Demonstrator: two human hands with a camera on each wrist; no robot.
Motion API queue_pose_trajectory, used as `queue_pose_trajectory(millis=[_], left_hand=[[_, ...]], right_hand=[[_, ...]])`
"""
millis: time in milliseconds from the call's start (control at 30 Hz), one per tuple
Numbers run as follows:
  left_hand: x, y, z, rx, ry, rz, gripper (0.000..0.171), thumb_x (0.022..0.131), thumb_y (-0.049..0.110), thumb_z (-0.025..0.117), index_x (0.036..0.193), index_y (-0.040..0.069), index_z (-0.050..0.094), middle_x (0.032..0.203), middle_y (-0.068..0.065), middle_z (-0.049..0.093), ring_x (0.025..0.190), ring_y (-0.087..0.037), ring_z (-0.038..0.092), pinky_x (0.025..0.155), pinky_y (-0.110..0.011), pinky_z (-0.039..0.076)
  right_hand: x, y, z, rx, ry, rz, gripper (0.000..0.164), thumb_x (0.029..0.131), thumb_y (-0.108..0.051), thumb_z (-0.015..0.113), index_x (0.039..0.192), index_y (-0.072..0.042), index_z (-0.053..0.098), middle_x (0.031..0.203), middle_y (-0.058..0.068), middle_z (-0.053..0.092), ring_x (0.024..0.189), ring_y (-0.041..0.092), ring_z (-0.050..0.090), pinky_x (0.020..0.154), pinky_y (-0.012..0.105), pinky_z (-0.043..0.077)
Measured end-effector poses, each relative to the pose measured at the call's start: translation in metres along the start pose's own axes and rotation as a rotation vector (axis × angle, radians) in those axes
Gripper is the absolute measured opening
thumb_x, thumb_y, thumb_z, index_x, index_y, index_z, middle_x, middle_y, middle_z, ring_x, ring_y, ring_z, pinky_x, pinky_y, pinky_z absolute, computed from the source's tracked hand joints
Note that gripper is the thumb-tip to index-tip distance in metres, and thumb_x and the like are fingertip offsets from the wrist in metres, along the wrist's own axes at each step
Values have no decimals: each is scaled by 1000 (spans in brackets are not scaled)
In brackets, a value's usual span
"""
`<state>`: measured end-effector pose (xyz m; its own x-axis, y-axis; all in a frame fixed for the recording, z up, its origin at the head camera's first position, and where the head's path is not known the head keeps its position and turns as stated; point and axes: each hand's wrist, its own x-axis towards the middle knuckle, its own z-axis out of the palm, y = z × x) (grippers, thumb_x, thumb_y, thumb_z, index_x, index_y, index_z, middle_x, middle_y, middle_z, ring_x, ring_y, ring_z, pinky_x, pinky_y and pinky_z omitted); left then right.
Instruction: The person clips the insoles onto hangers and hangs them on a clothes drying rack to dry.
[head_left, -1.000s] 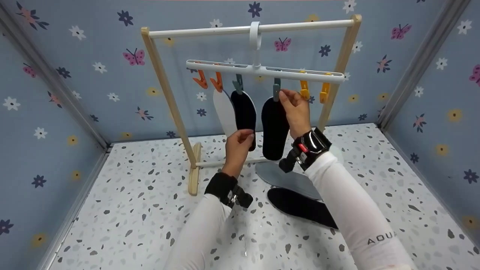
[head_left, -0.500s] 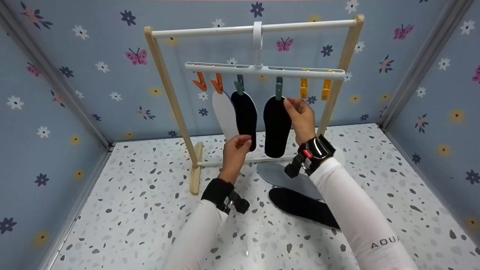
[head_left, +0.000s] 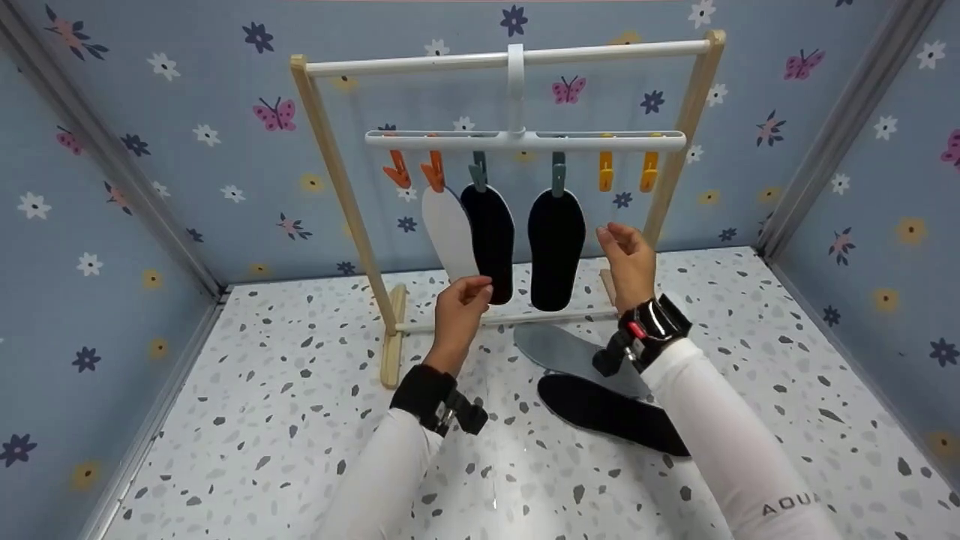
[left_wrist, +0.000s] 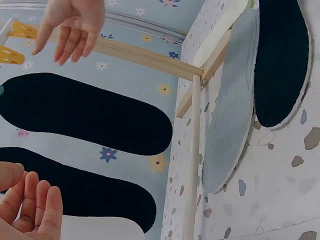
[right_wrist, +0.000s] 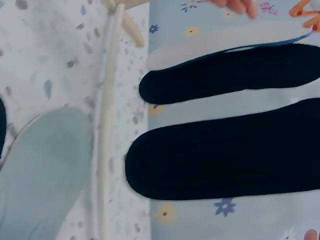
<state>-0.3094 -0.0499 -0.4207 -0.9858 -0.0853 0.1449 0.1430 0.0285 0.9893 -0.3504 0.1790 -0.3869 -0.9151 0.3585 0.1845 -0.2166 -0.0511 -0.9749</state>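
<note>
Two black insoles hang from green clips on the white hanger (head_left: 600,141): a left one (head_left: 491,247) and a right one (head_left: 556,251). Behind the left one, a white insole (head_left: 448,229) hangs from an orange clip (head_left: 433,172). My left hand (head_left: 459,315) is in front of the lower ends of the left pair, its fingers loosely bent with nothing between them in the left wrist view. To the right of the right black insole, my right hand (head_left: 628,259) hovers apart from it, holding nothing. Its relaxed fingers show in the left wrist view.
A wooden stand with a white top rail (head_left: 405,65) carries the hanger. Two yellow clips (head_left: 606,172) and an outer orange clip (head_left: 397,170) hold nothing. On the speckled floor (head_left: 285,435) lie a grey insole (head_left: 562,349) and a black-topped insole (head_left: 607,412).
My right hand has let go of the right black insole's upper edge and moved down and right. My left hand has drifted slightly down and left. The hanger has levelled out.
</note>
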Motion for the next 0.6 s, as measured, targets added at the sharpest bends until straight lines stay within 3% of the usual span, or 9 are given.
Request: queue_pose_trajectory(millis=[133, 267, 467, 600], left_hand=[[-3, 1, -3, -2, -7, -2, 25, 93, 7, 59, 114, -6, 62, 100, -13, 62, 90, -26, 58, 79, -30, 50], [-4, 1, -7, 0, -5, 3, 25, 92, 7, 60, 113, -6, 62, 100, -15, 62, 91, -28, 58, 80, -30, 51], [-7, 2, -13, 6, -9, 13, 25, 92, 10, 60, 112, -5, 63, 102, -17, 63, 89, -23, 59, 77, -25, 50], [-8, 3, -18, 14, -3, 14, 24, 92, 12, 60, 112, -2, 64, 99, -13, 63, 86, -19, 59, 78, -27, 50]], right_hand=[[-4, 11, -9, -54, 43, 22, 44, 90, -22, 65, 123, 3, 52, 109, 5, 54, 94, 13, 49, 84, 24, 40], [-7, 26, -16, -110, 28, 50, 43, 90, -22, 65, 121, 3, 52, 107, 5, 55, 91, 12, 49, 80, 22, 40], [-14, 51, -27, -218, -44, 41, 37, 91, -19, 64, 118, 4, 54, 105, 12, 59, 88, 10, 52, 78, 20, 41], [-20, 66, -35, -347, -147, 31, 32, 90, -15, 64, 113, 6, 56, 106, 19, 60, 92, 16, 56, 77, 21, 42]])
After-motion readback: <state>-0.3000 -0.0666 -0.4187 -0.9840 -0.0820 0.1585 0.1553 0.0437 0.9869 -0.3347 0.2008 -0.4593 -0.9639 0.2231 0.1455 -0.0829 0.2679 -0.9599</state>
